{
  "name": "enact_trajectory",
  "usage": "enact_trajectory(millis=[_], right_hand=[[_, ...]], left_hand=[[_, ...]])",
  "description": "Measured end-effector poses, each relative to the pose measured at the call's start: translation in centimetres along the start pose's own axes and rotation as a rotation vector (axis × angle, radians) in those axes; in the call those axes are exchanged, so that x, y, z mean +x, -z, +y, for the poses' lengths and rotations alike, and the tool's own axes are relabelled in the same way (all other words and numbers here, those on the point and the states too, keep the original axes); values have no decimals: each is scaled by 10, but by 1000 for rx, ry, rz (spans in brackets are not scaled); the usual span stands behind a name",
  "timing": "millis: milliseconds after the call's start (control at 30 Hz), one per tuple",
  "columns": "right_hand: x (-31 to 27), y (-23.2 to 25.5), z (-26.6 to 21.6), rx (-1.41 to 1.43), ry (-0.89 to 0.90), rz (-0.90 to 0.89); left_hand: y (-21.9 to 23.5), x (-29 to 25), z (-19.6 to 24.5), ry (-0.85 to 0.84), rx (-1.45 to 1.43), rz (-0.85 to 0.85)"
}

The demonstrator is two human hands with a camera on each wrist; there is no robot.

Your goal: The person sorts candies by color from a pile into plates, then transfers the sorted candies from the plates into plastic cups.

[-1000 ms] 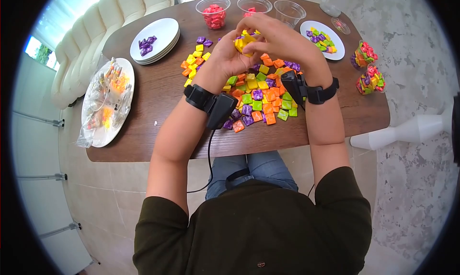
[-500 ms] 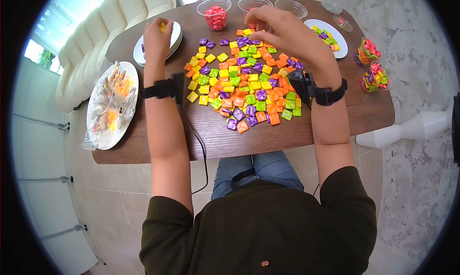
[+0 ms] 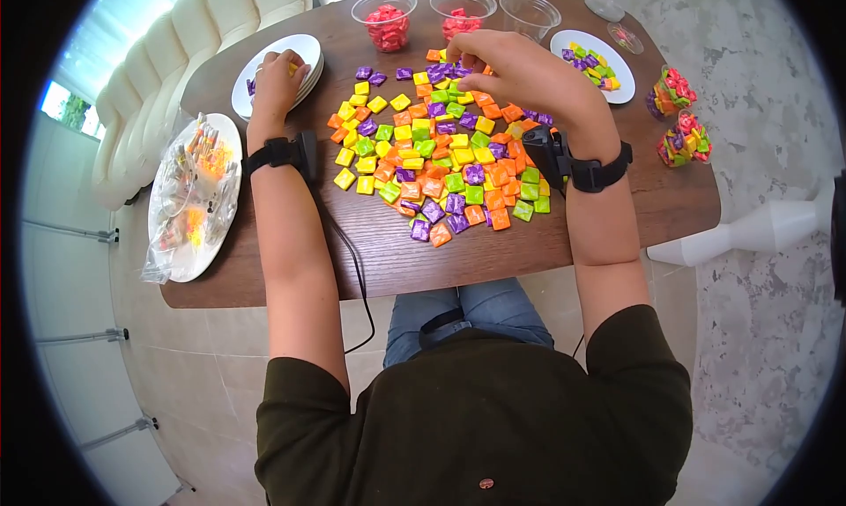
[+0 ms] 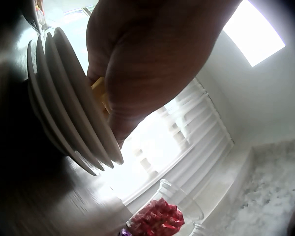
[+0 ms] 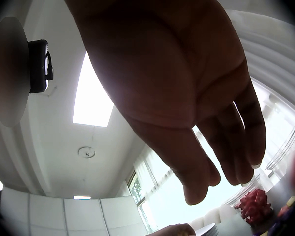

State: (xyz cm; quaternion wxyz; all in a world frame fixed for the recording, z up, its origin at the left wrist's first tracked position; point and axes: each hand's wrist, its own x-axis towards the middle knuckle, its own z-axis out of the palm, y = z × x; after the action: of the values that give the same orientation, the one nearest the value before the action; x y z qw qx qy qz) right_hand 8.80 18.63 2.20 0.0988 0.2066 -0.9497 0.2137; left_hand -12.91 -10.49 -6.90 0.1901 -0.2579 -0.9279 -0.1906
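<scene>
My left hand [image 3: 277, 85] is over the stack of white plates [image 3: 304, 44] at the table's far left, its fingers curled round yellow wrapped candies [image 3: 293, 67]. In the left wrist view, yellow candy [image 4: 100, 93] shows between the hand and the top plate, and the hand hides part of it. A few purple candies [image 3: 251, 87] lie on that plate, partly covered by the hand. My right hand [image 3: 520, 64] hovers with loosely bent fingers and nothing in them, above the far side of a spread of yellow, orange, green and purple candies [image 3: 441, 154].
Along the back stand clear plastic cups, two with red candies [image 3: 388, 29] and one bare cup [image 3: 530, 14]. A plate of mixed candies [image 3: 622, 88] sits at the right, near two filled cups [image 3: 684, 140]. An oval plate with plastic-bagged items [image 3: 196, 258] lies at the left.
My left hand left the right hand over the candy spread, carried yellow candies left to the plate stack and lowered over it. The right hand stayed above the spread, its fingers now empty.
</scene>
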Motion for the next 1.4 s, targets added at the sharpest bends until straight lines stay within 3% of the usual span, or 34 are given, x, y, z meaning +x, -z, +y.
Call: enact_trajectory(millis=[167,267,500,567,667,767,933,967,1033,1133,1233,1333,1400], right_hand=[[-1,-8,3,-1,-85,-128],[3,-7,-8,77,-277,-296],[8,-47,5,-4,-99,-451],[10,-52,-1,10,-149,-505],[11,-66,4,3,-157,-525],[17,-58,7,25,-222,-631],[12,-51,22,5,-311,-544],[11,-52,27,20,-314,-540],[11,-48,28,53,-322,-529],[11,-28,12,53,-418,-578],[10,-29,24,30,-377,-491],[5,-37,45,-93,-145,-267],[4,-36,50,-65,-177,-284]], left_hand=[[0,-3,-3,9,8,35],[0,-4,-7,13,-15,51],[20,-5,0,-17,-33,51],[39,-6,17,-50,-80,55],[66,-14,60,-89,-187,-120],[63,-24,91,-176,-207,-330],[52,-41,149,-337,-292,-701],[50,-44,156,-248,-287,-823],[43,-49,164,-375,-233,-802],[47,-59,179,-344,-134,-906],[37,-64,179,-332,-154,-932],[38,-63,177,-348,-161,-955],[32,-57,175,-370,-119,-932]])
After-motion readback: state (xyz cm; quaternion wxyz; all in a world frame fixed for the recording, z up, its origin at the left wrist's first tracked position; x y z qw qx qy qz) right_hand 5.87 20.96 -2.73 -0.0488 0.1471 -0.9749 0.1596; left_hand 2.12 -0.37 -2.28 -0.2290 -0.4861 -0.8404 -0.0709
